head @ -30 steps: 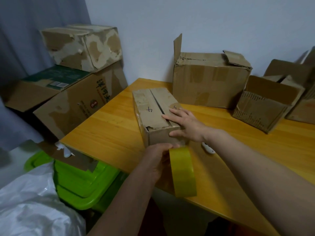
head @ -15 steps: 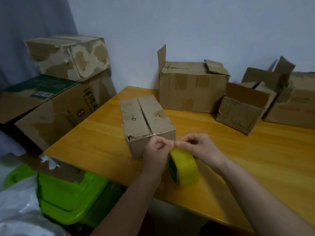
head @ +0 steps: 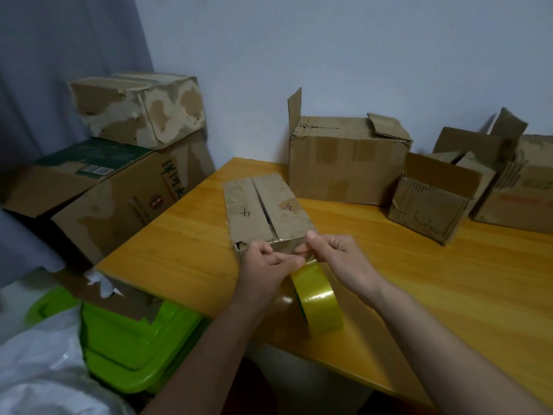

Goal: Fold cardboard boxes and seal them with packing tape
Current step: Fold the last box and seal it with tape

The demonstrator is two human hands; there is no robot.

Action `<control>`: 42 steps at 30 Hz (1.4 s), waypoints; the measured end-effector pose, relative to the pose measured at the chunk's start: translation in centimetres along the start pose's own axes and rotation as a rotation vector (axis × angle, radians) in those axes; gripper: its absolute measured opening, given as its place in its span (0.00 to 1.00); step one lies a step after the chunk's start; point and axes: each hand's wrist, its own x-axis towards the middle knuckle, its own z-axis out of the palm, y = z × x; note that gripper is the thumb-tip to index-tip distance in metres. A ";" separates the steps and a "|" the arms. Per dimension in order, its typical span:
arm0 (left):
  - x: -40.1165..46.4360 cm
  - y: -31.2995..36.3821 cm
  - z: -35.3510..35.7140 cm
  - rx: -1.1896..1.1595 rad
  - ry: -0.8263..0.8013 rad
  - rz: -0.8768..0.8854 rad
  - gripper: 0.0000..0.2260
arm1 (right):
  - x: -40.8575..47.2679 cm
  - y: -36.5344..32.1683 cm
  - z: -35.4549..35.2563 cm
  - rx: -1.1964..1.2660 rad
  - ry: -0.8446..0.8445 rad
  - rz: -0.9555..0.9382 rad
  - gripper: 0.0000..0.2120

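At the centre of the frame, a small closed cardboard box (head: 266,209) sits on a wooden table (head: 179,250), its two top flaps meeting in a seam. Just below it, the left hand (head: 263,271) and right hand (head: 338,259) meet at the box's near edge, fingers curled, both pinching the free end of a yellow tape roll (head: 317,298) standing on edge at lower centre. More worn boxes (head: 347,163) line the wall at upper right.
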 end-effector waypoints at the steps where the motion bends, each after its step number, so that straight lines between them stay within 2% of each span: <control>1: -0.2 0.3 -0.2 0.030 -0.019 0.015 0.17 | -0.1 0.1 0.1 0.000 -0.023 0.006 0.19; 5: -1.4 1.2 -1.4 0.105 -0.058 0.075 0.12 | -0.2 -0.4 0.6 0.021 -0.064 -0.003 0.20; 9: -2.1 3.5 -4.0 0.140 0.032 0.160 0.08 | 1.4 -1.3 1.4 -0.090 0.084 -0.108 0.17; 11: -2.2 5.2 -5.9 0.175 0.134 0.223 0.08 | 2.6 -1.7 2.1 -0.217 0.093 -0.135 0.15; 14: -1.8 7.2 -9.0 0.231 0.366 0.327 0.11 | 3.9 -2.2 3.3 -0.509 -0.007 -0.172 0.15; 17: -0.5 7.6 -10.7 0.301 0.559 0.324 0.13 | 4.3 -1.3 4.5 -0.818 -0.142 -0.182 0.21; 19: 0.9 7.1 -11.0 0.367 0.636 0.277 0.12 | 4.1 0.0 4.8 -0.971 -0.153 -0.220 0.25; 24: 5.2 4.4 -11.0 0.403 0.776 0.155 0.11 | 3.0 1.7 4.1 -0.986 -0.086 -0.358 0.23; 27: 7.9 2.8 -10.0 0.474 0.734 0.139 0.13 | 3.0 1.1 3.7 -0.940 -0.047 -0.386 0.17; 31: 10.2 1.3 -6.9 0.791 0.555 0.049 0.32 | 4.7 -1.5 3.6 -0.832 -0.122 -0.278 0.17; 33: 10.9 0.2 -5.7 0.958 0.522 0.053 0.36 | 5.6 -1.5 4.1 -1.006 -0.241 -0.238 0.22; 35: 11.2 -0.3 -5.0 1.079 0.484 0.055 0.36 | 6.6 -0.9 4.5 -1.182 -0.367 -0.177 0.27; 37: 11.7 -0.2 -4.9 1.153 0.443 0.044 0.36 | 8.1 -0.7 4.9 -1.232 -0.422 -0.114 0.29; 42: 12.1 -0.4 -4.9 1.212 0.395 0.071 0.35 | 13.5 0.4 5.7 -1.288 -0.339 -0.096 0.28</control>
